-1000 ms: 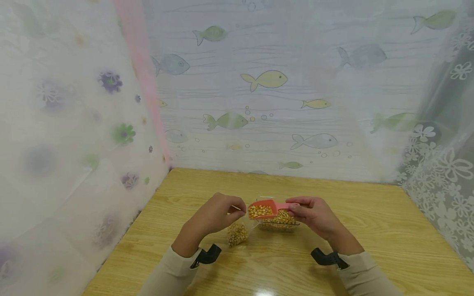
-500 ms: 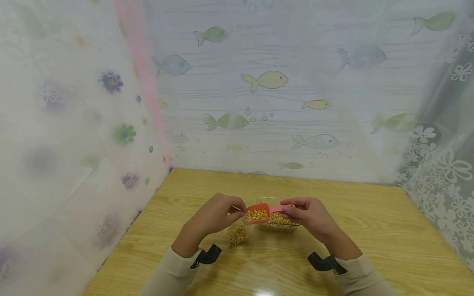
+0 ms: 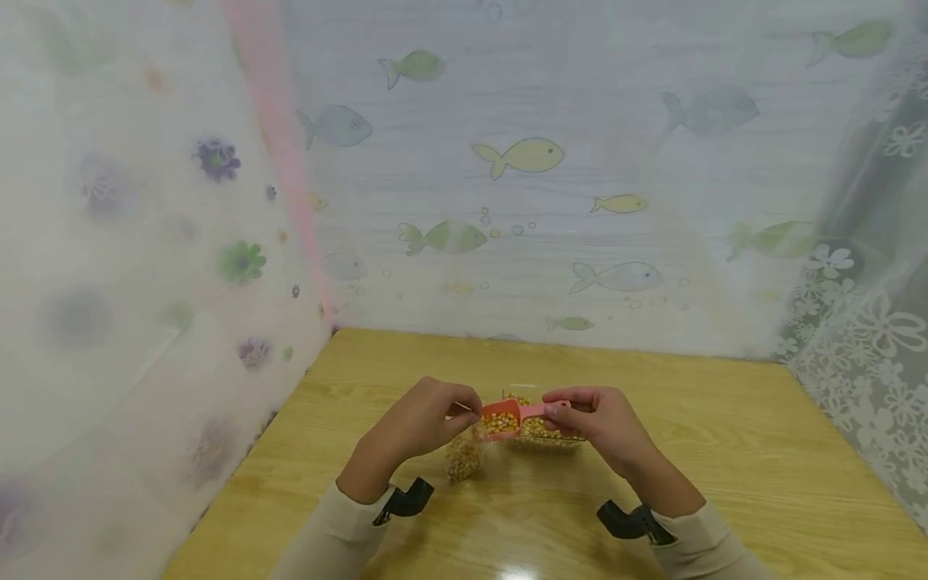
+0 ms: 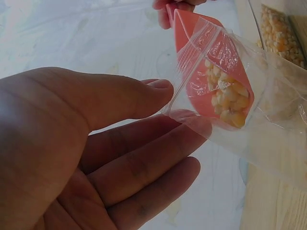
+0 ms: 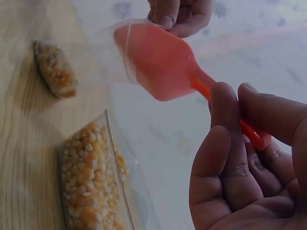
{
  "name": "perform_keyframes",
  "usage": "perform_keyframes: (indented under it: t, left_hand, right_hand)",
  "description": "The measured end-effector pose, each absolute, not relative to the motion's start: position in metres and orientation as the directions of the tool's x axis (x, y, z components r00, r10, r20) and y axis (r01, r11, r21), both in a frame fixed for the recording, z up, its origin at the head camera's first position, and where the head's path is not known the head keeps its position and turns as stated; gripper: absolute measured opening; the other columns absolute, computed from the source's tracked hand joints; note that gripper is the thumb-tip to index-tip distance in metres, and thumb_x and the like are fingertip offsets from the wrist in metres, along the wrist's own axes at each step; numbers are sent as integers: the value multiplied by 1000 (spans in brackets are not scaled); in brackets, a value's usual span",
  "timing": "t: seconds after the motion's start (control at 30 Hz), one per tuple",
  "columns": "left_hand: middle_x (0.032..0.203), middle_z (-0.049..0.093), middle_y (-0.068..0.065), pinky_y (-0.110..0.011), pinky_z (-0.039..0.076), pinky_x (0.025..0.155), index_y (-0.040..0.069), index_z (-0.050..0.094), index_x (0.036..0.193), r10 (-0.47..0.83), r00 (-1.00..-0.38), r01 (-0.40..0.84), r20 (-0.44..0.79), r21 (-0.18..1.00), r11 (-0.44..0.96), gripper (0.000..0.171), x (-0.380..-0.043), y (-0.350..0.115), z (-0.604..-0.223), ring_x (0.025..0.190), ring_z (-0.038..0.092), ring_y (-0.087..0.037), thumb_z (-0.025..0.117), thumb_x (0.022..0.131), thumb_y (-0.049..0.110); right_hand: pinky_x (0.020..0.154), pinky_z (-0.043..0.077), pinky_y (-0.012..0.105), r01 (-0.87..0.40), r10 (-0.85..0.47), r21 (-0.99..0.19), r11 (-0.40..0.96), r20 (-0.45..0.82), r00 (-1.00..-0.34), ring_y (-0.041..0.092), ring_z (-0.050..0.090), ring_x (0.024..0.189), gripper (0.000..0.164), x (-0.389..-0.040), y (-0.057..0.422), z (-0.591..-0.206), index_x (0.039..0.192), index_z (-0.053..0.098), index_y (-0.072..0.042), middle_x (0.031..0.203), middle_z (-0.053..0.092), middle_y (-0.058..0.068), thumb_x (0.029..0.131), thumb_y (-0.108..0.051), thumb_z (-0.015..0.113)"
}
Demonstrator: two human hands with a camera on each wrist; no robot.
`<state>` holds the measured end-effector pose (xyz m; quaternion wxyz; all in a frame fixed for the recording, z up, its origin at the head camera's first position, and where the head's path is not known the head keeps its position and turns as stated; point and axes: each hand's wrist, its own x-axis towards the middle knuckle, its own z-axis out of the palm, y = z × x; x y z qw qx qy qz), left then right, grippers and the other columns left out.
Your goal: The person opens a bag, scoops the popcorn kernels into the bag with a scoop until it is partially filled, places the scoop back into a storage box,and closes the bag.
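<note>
My left hand [image 3: 428, 415] pinches the top edge of a clear zip bag [image 4: 273, 139] between thumb and fingers. Corn kernels fill the bottom of the bag, which rests on the table. My right hand [image 3: 605, 427] pinches the handle of a pink scoop [image 5: 160, 62], holding it about level. A heap of yellow kernels [image 4: 228, 98] lies in the scoop's bowl. In the left wrist view the front of the scoop is inside the bag's mouth, seen through the plastic. Under the right hand stands a clear box of corn kernels [image 5: 91, 177], partly hidden by hand and scoop.
The wooden table [image 3: 652, 499] reaches back to a curtain [image 3: 536, 242] printed with fish. On the left hangs a flowered curtain [image 3: 167, 322]. A dark wrist mount [image 3: 409, 499] sits on the left sleeve, with another on the right.
My right hand has moved left, carrying the scoop from above the box into the bag's mouth. The left hand has stayed in place with the bag.
</note>
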<state>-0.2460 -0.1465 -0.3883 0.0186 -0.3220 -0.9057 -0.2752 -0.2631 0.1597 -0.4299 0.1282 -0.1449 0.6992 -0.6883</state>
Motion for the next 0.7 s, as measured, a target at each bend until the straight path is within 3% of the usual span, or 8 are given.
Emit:
perform_keyframes:
  t: [0.37, 0.7]
  left_hand:
    - [102, 76, 6, -25, 60, 82, 17, 77, 105, 580, -785, 605, 220, 477, 638, 9, -246, -144, -388, 93, 75, -8, 69, 102, 16]
    - [103, 77, 6, -25, 60, 81, 17, 77, 106, 590, -773, 621, 233, 464, 631, 10, -246, -145, -388, 92, 75, -6, 69, 101, 16]
  right_hand:
    - [92, 59, 51, -73, -328, -997, 36, 57, -943, 22, 79, 95, 39, -255, 153, -424, 126, 69, 6, 116, 76, 16, 96, -18, 76]
    - [79, 64, 42, -157, -282, -976, 149, 110, -953, 22, 79, 89, 34, -249, 148, -418, 118, 75, -2, 103, 79, 14, 94, -26, 78]
